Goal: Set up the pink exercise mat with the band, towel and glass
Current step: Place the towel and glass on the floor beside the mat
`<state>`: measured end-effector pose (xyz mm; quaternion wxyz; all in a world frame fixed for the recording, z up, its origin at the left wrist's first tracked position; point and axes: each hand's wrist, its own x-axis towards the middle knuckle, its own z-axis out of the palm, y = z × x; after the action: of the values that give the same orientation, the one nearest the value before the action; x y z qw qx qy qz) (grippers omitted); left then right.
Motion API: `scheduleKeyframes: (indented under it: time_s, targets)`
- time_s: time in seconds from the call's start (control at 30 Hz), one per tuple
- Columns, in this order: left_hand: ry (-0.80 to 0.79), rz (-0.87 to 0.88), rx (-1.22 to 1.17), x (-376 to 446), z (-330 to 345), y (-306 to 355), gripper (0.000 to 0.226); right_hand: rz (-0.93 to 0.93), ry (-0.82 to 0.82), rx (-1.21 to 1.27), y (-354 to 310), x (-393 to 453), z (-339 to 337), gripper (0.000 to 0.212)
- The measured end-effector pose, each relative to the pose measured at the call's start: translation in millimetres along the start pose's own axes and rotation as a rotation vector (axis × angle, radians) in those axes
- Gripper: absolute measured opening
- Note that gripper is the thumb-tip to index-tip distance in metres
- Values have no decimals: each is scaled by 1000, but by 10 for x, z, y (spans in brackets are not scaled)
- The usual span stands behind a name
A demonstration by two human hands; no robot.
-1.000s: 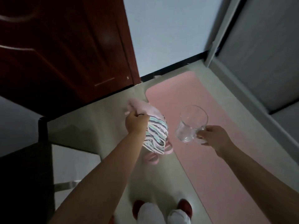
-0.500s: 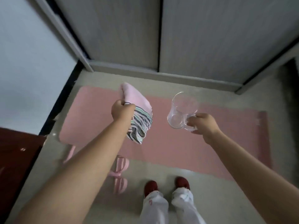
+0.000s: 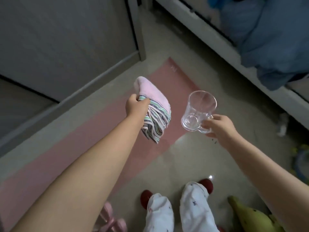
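Grey glossy floor point(image 3: 192, 164) with grey cabinet doors point(image 3: 66, 39) at upper left and a grey bed frame point(image 3: 209, 36) at upper right carrying blue bedding point(image 3: 267, 39). Pink exercise mat point(image 3: 80, 148) lies flat on the floor, running diagonally from lower left to its far short edge near the cabinet corner; a small pale mark sits by that far corner, too blurred to read, no other writing legible. Left hand point(image 3: 136, 108) extended forward, arm nearly straight, fingers closed tight around a folded towel point(image 3: 153, 113), pink on top with striped folds hanging down, held in the air over the far end of the mat. Right hand point(image 3: 217, 127) extended, elbow slightly bent, fingers pinched around the handle of a clear glass mug point(image 3: 198, 111), mug tilted with its mouth toward the camera, held in the air just beyond the mat's right long edge. Pink band point(image 3: 111, 220) hangs below the left forearm at the bottom edge, partly hidden; cannot tell if it touches the floor. Red slippers point(image 3: 206, 184) and white patterned trouser legs point(image 3: 194, 203) stand on the floor beside the mat. Yellow-green banana point(image 3: 250, 216) at the bottom right corner.
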<state>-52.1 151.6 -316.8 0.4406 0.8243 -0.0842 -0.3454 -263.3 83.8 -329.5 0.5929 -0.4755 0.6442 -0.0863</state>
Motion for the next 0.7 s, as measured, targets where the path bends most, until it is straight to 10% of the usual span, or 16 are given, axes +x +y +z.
scheduleKeyframes:
  time_s: [0.3, 0.7]
  targets:
    - [-259, 35, 314, -293, 2315, -108, 35, 178, 254, 192, 1346, 749, -1674, 19]
    - [-577, 143, 579, 220, 4530, -1506, 9, 364, 614, 628, 3291, 1948, -2125, 29]
